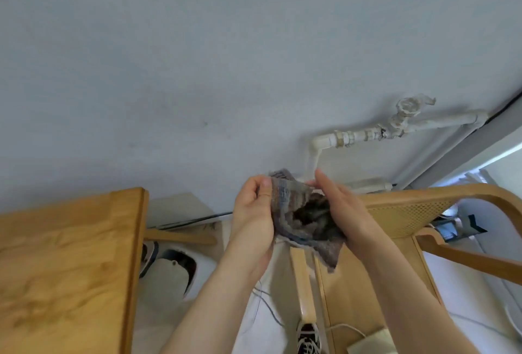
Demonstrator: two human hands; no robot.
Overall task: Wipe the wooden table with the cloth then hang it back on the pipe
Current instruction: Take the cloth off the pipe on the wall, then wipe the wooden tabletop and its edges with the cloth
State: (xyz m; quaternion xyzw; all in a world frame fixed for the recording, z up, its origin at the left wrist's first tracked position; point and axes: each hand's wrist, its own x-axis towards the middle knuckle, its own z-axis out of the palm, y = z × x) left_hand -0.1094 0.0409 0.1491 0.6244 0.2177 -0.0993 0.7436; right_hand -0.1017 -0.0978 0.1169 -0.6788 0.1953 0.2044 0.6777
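One cloth (pixel 305 221), two hands, one desk (pixel 65 263), one white pipe (pixel 364 135) with a single valve wheel (pixel 406 107), and one wooden chair (pixel 418 212) with a cane back. The cloth is grey and striped. It is bunched in the air between the hands, in front of the pale wall (pixel 197 57), below the pipe and apart from it, and to the right of the desk without touching it. Its long axis runs roughly up and down, leaning from the upper left down to the lower right, where one loose corner hangs over the chair. The left hand (pixel 254 221) pinches the cloth's upper left edge, thumb flat on the fabric and the fingers (pixel 251 184) curled in behind it. The right hand (pixel 347 212) cups the cloth's right side. Its forefinger is straight and points up, its thumb tip is on the top edge, and its other fingers are hidden behind the fabric. Two shoes (pixel 169 269) lie on the floor under the desk's edge.
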